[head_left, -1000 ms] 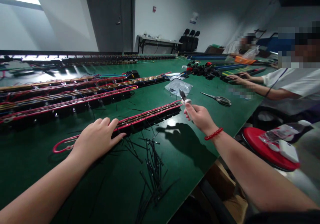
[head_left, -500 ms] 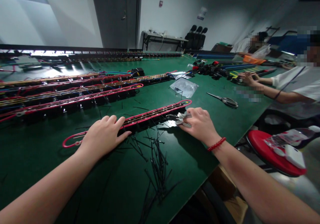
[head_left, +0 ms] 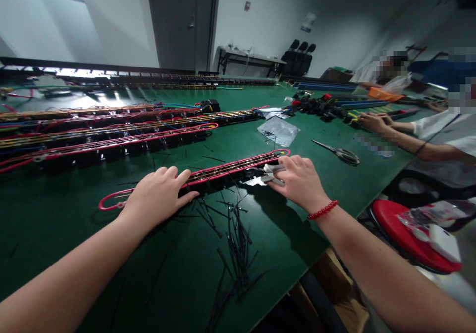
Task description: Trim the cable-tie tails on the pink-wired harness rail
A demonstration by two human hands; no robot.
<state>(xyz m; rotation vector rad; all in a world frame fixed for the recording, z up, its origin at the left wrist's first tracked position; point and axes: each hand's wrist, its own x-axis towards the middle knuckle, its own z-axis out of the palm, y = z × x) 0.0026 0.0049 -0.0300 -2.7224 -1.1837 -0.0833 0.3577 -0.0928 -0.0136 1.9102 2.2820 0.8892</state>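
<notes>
A long wire harness strip (head_left: 232, 166) with red wire looped at both ends lies on the green table (head_left: 297, 243). My left hand (head_left: 158, 194) is wrapped over its left part, thumb along the near edge. In my right hand (head_left: 297, 179) are small cutters with pale handles (head_left: 273, 173), the handles spread apart and the jaws beside the strip's near edge towards its right end. Thin black cable ties (head_left: 236, 246) are scattered on the table between my arms, and some stick out from the strip.
Several more wired strips (head_left: 111, 137) lie at the back left. A plastic bag (head_left: 278, 131), scissors (head_left: 340, 154) and black connectors (head_left: 322, 106) are beyond my right hand. Another person's hands (head_left: 377, 123) work at the right, near a red stool (head_left: 396, 224).
The cutters' handles are spread wider in my right hand. My left hand still holds the strip; the whole view has shifted slightly.
</notes>
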